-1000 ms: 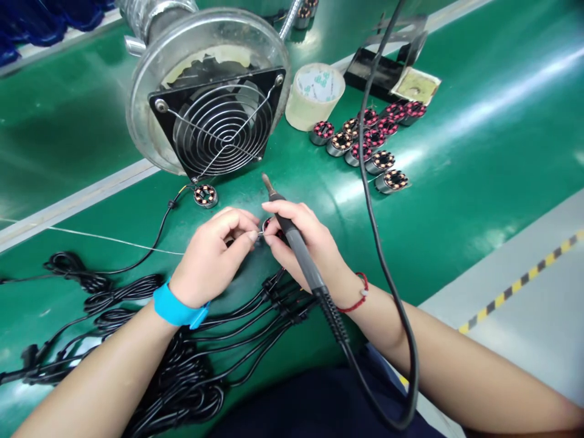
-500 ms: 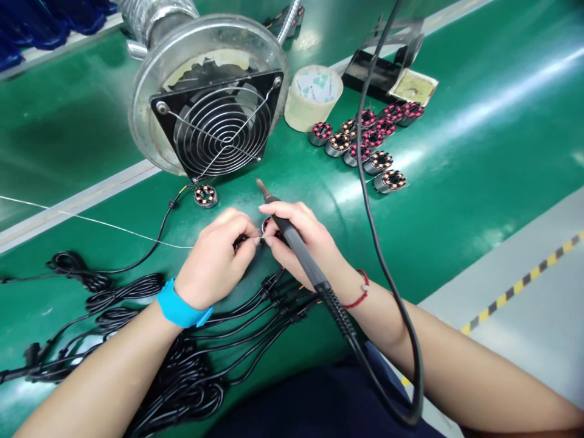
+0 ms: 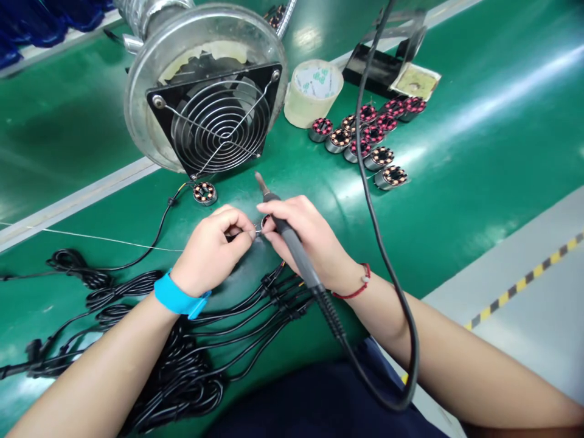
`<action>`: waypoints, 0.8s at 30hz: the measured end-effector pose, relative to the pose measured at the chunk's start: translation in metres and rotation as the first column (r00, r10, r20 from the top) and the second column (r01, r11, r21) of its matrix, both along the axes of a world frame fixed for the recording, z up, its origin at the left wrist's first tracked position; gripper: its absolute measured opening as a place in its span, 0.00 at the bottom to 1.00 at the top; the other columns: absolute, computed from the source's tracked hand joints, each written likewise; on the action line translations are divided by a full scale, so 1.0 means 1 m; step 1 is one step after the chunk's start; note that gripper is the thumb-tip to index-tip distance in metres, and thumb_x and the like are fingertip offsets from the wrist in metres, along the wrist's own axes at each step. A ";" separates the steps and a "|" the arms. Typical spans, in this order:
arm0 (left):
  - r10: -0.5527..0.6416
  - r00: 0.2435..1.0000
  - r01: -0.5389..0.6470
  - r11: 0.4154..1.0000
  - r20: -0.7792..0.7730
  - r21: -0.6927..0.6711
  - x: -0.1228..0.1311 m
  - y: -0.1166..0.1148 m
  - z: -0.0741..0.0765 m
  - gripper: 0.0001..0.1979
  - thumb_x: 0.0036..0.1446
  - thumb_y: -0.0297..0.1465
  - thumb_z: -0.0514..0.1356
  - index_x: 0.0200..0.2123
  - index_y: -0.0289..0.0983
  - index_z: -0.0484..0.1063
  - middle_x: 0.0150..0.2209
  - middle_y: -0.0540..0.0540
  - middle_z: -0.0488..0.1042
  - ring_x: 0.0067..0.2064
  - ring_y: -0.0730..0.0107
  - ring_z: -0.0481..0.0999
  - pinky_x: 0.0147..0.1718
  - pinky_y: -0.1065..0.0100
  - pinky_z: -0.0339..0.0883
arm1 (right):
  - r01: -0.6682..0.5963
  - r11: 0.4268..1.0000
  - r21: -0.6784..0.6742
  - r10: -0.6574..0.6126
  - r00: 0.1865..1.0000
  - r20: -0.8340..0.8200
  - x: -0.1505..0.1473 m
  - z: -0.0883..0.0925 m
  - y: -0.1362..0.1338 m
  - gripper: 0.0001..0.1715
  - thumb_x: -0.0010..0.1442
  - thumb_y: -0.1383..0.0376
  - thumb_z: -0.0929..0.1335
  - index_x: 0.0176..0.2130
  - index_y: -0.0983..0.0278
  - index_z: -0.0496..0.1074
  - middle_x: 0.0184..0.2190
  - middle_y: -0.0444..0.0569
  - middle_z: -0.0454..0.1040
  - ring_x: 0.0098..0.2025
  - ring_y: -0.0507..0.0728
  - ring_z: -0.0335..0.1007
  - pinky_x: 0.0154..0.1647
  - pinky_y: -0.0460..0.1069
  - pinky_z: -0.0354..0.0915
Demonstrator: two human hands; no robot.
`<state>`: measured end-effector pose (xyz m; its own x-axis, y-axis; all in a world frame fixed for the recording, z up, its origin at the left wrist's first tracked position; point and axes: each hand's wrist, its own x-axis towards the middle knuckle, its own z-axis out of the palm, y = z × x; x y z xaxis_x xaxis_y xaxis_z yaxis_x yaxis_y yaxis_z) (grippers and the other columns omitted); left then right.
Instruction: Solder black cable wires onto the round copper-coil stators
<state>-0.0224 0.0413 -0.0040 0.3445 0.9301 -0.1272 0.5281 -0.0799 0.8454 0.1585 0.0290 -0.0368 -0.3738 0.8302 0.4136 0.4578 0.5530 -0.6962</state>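
Note:
My right hand (image 3: 306,237) is closed round a black soldering iron (image 3: 292,243), whose tip points up and away toward the fan, and its fingertips also pinch a small round coil part (image 3: 265,221). My left hand (image 3: 213,249), with a blue wrist strap (image 3: 177,297), is closed in a pinch on thin wire ends beside that part. A fine solder wire (image 3: 114,241) runs off to the left from my left hand. The part is mostly hidden between the fingers.
A metal-housed extraction fan (image 3: 214,115) stands just behind the hands, with one wired coil part (image 3: 204,193) in front of it. A tape roll (image 3: 312,92) and several coil parts (image 3: 370,141) lie to the right. Bundled black cables (image 3: 182,359) lie near my left arm.
Both hands stayed together on the small part with slight finger shifts. The view tilted a little, and the soldering iron tip moved slightly.

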 end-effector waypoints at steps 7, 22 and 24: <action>0.010 0.999 -0.008 0.998 0.034 -0.064 0.003 -0.002 -0.002 0.05 0.53 0.27 0.57 0.25 0.36 0.69 0.33 0.48 0.71 0.35 0.70 0.71 0.35 0.67 0.63 | 0.015 0.982 -0.188 -0.051 0.981 -0.189 0.005 0.007 -0.002 0.26 0.58 0.72 0.66 0.55 0.59 0.62 0.38 0.46 0.75 0.45 0.57 0.70 0.51 0.56 0.67; 0.011 1.000 -0.011 1.000 -0.019 -0.012 0.012 -0.005 0.000 0.07 0.52 0.23 0.56 0.24 0.36 0.67 0.32 0.50 0.71 0.33 0.73 0.69 0.33 0.68 0.64 | 0.263 0.937 -0.231 -0.343 0.819 -0.460 0.033 0.013 -0.050 0.13 0.55 0.71 0.71 0.40 0.58 0.70 0.21 0.39 0.68 0.15 0.48 0.61 0.12 0.45 0.58; 0.010 1.000 -0.010 1.000 -0.016 -0.008 0.013 -0.004 -0.001 0.07 0.52 0.23 0.56 0.24 0.36 0.67 0.32 0.50 0.71 0.33 0.72 0.69 0.34 0.68 0.64 | 0.226 0.952 -0.208 -0.299 0.838 -0.456 0.033 0.009 -0.054 0.13 0.53 0.71 0.72 0.39 0.58 0.70 0.22 0.40 0.70 0.15 0.48 0.62 0.12 0.45 0.58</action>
<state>-0.0095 0.0371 -0.0045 0.3327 0.9325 -0.1405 0.5426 -0.0675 0.8373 0.1917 -0.0249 -0.0279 0.0794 0.9313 0.3555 0.1629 0.3397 -0.9263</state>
